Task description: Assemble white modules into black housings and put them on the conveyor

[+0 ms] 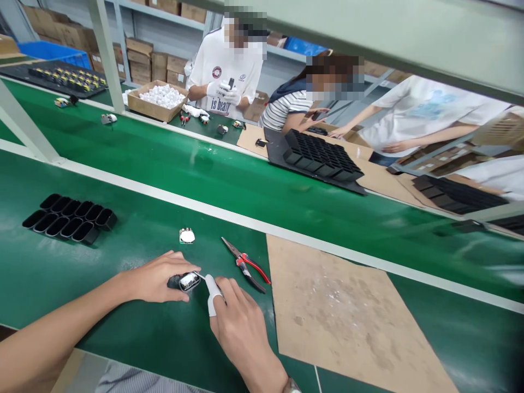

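My left hand point(158, 278) is wrapped round a black oval housing point(189, 281), whose open end faces right and shows white and metallic parts inside. My right hand point(235, 305), with white covers on a finger and thumb, pinches a thin metallic tool point(199, 275) whose tip touches the housing's rim. Behind the hands lies a small circuit board with a white round part point(187, 236). Red-handled pliers point(248, 266) rest to the right, jaws toward the back. Two rows of black oval cups point(69, 218) stand at the left.
A brown board point(344, 311) lies at the right. Beyond a white rail point(164, 202) runs a green belt point(204, 169). Across it are people, a carton of white pieces point(158, 103) and black trays point(321, 155). A post point(28, 120) rises at the left.
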Demonstrator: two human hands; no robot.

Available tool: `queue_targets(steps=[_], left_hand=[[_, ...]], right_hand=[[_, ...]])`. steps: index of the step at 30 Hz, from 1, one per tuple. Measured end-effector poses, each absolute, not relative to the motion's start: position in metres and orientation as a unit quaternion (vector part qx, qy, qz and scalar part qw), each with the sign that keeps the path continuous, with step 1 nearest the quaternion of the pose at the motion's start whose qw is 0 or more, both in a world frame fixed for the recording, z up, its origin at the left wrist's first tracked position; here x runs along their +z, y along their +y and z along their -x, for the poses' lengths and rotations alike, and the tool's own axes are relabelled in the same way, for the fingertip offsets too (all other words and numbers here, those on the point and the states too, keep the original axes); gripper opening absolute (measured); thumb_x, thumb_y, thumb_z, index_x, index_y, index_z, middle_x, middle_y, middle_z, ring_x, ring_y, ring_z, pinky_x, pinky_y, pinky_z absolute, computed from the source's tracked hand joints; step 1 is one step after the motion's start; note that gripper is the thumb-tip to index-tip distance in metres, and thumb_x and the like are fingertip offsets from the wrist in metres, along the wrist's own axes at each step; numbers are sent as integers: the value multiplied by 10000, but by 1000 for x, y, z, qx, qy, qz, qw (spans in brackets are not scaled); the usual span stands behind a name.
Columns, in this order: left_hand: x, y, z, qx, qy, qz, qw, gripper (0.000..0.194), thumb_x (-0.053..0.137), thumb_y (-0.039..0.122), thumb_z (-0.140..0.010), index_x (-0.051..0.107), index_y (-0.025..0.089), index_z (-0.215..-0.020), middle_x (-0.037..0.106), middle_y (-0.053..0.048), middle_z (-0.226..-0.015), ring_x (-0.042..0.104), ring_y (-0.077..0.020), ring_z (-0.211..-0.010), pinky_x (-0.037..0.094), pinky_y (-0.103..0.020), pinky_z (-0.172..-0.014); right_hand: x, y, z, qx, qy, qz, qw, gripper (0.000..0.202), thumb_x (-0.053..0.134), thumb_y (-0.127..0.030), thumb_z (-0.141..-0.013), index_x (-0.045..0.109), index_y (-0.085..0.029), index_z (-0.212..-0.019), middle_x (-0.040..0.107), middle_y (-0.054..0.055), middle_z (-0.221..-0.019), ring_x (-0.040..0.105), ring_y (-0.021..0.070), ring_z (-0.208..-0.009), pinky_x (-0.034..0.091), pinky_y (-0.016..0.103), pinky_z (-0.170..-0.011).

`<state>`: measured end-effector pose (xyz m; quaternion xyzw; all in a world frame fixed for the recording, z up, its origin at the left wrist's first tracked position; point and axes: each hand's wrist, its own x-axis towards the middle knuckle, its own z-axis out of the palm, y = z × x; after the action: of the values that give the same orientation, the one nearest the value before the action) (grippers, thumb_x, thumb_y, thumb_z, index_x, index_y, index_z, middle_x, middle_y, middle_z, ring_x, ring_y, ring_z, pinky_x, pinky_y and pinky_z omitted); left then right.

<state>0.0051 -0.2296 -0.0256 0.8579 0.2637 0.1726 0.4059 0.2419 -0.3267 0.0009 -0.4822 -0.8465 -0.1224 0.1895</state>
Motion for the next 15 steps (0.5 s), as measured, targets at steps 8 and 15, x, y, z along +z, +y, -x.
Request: queue_targets(steps=[8, 15], left_hand=[[-24, -227, -2, 155, 261, -856, 419, 617, 792, 350, -927, 604, 274, -1509, 709, -92, -1178, 656, -277, -1098, 536, -391, -998], [-26, -226, -1, 147, 266, -849, 433, 629, 802, 340, -919, 604, 291, -1513, 689, -88, -1168, 653, -274, -1103, 536, -393, -1004]], right_hand=[[4, -320, -248, -101, -866, 448, 198, 268, 454, 23, -837, 570, -211, -777, 633, 130, -999, 516, 243, -798, 423, 363, -607], [5, -304, -256, -59, -887, 416, 192, 272, 464, 16, -866, 615, -204, -812, 654, 112, -1013, 544, 231, -820, 462, 370, -638]])
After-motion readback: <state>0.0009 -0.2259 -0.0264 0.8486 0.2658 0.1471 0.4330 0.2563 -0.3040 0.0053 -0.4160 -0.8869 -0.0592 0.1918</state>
